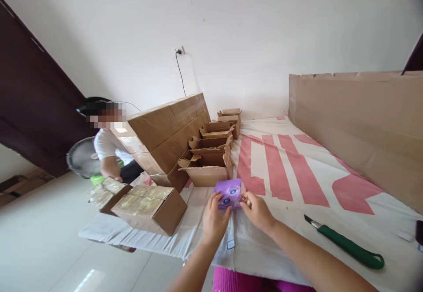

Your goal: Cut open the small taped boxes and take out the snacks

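Note:
A small purple box [228,188] with two dark blue oval marks is held low over the near part of the table. My left hand [213,221] is closed on its left side, thumb along the near edge and fingers over the top. At the right end, the fingertips of my right hand [259,212] are pinched together against the box. A small pale spot shows at those fingertips, too small to make out. Just below the box, a blue-edged white tag [230,244] lies on the cloth.
Several open cardboard boxes [208,173] line up beyond my hands, beside stacked closed cartons [158,137]. Filled, film-covered boxes [168,212] stand at the left corner. A green utility knife [350,245], blade out, lies right. A cardboard panel [357,129] borders the table; a person [110,151] sits left.

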`<state>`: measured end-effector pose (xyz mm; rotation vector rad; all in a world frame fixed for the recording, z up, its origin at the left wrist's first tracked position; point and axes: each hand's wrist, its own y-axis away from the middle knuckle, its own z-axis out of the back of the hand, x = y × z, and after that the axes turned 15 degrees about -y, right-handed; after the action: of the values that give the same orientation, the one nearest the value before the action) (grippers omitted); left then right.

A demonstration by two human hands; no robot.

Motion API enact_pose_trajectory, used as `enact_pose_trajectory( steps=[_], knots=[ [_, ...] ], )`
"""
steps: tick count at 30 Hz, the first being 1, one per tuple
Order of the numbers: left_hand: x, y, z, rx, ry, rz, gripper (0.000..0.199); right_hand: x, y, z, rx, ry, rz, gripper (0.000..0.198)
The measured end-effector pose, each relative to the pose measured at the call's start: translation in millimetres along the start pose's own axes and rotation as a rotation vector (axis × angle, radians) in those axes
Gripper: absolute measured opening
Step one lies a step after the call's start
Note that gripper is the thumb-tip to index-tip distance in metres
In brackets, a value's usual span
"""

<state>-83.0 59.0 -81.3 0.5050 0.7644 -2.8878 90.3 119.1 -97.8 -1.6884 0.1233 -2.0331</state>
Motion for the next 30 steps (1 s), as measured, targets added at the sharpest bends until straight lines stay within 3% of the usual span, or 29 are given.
enact_pose_trajectory(
  steps=[3,6,10,14,17,20,23,25,28,30],
  knots=[
    [26,3,9,-0.048,-0.199,0.125,0.028,-9,-5,-34,0.133,-0.089,0.032,0.040],
    [43,-10,3,0.005,-0.339,0.209,0.032,-25,-11,-52,0.160,-0.116,0.025,0.058],
    [55,-23,-14,0.042,-0.383,0.249,0.048,-39,-3,-49,0.135,-0.116,0.013,0.046],
    [47,-9,-16,0.066,-0.412,0.228,0.053,-42,7,-33,0.111,-0.120,-0.002,0.039],
    [31,10,3,0.071,-0.403,0.058,0.048,-46,4,-26,0.066,-0.111,-0.031,0.036],
    [25,13,49,0.001,-0.381,-0.074,0.038,-48,1,-24,0.067,-0.106,-0.042,0.028],
    [50,-12,109,-0.235,-0.397,0.160,0.036,-48,2,-25,0.087,-0.106,-0.038,0.023],
    [80,-34,142,-0.302,-0.382,0.392,0.039,-47,3,-25,0.095,-0.106,-0.038,0.023],
    [125,-46,164,-0.176,-0.299,0.742,0.065,-46,3,-25,0.104,-0.097,-0.035,0.022],
    [143,-36,162,-0.108,-0.214,0.814,0.065,-45,2,-25,0.110,-0.084,-0.036,0.022]
  ],
)
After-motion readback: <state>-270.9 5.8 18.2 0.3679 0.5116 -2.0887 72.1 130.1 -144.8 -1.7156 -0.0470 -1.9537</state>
